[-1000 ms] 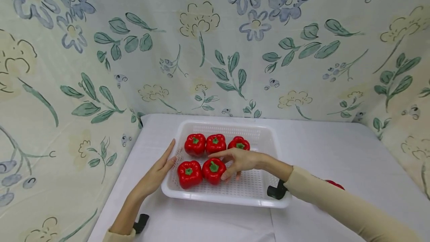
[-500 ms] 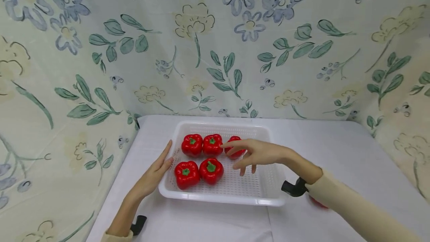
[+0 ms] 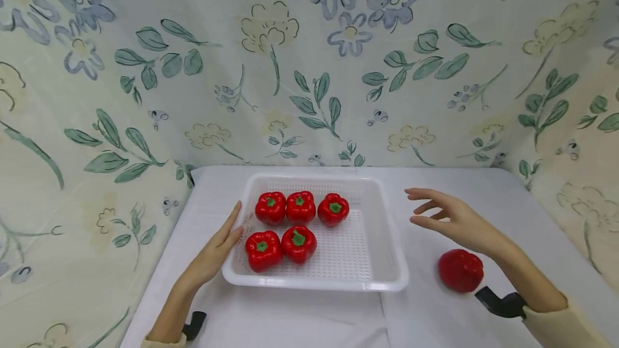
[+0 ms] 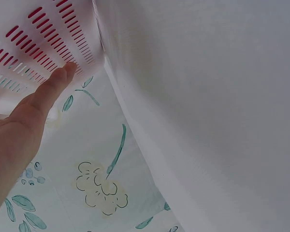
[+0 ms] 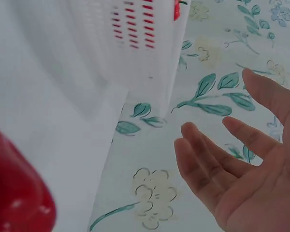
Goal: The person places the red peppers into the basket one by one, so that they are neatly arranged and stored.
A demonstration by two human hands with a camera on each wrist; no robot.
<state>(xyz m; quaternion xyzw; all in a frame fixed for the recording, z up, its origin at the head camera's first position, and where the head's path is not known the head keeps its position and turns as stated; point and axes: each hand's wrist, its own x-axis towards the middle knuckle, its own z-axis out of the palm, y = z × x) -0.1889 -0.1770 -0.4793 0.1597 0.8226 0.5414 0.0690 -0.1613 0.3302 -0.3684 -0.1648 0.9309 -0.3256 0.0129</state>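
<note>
Several red bell peppers with green stems, one of them a front-row bell pepper [image 3: 299, 244], sit in the left and middle part of a white plastic basket [image 3: 316, 284]. My left hand [image 3: 213, 254] rests with straight fingers against the basket's left side, and the left wrist view shows its fingers on the slotted wall [image 4: 43, 36]. To the right of the basket my right hand [image 3: 454, 219] is in the air, fingers spread and holding nothing. Beneath it, a loose red bell pepper [image 3: 460, 270] lies on the table; it also fills the lower left of the right wrist view.
A white cloth covers the table [image 3: 290, 321]. Behind and beside it hangs a floral curtain [image 3: 271, 69]. Bare mesh floor shows in the right part of the basket. Each wrist carries a black camera mount.
My right hand has let go of the front-row bell pepper, lifted out of the basket and moved right, over the loose pepper. The left hand stays on the basket. The head view has shifted slightly.
</note>
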